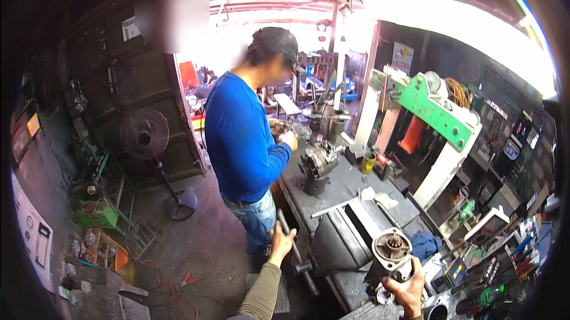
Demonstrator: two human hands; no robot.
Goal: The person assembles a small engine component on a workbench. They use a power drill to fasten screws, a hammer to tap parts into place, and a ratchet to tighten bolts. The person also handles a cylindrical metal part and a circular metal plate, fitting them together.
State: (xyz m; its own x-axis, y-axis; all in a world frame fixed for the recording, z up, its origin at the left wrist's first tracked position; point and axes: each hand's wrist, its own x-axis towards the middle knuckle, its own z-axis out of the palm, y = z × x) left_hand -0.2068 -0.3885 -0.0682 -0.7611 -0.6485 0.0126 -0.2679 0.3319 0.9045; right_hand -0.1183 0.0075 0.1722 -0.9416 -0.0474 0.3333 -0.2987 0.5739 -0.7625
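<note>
My right hand [409, 289] is wrapped round the side of a starter motor [390, 249], near the bench's front right. Its pale metal flange and toothed pinion gear face up. My left hand [281, 241] is at the upper end of the bench vise's handle bar [284, 220], fingers apart, the bar showing between thumb and fingers. The handle runs down through the screw end of the large dark bench vise [338, 240], which lies between my two hands. The vise jaws have a gap, and nothing shows clamped in them.
A co-worker in a blue shirt [240, 136] stands at the bench's far left, hands on a part. A motor-like unit [319, 162] stands on the bench [344, 180]. A green-topped press frame [436, 109] rises at right. A fan [145, 135] and red cables [187, 278] are left.
</note>
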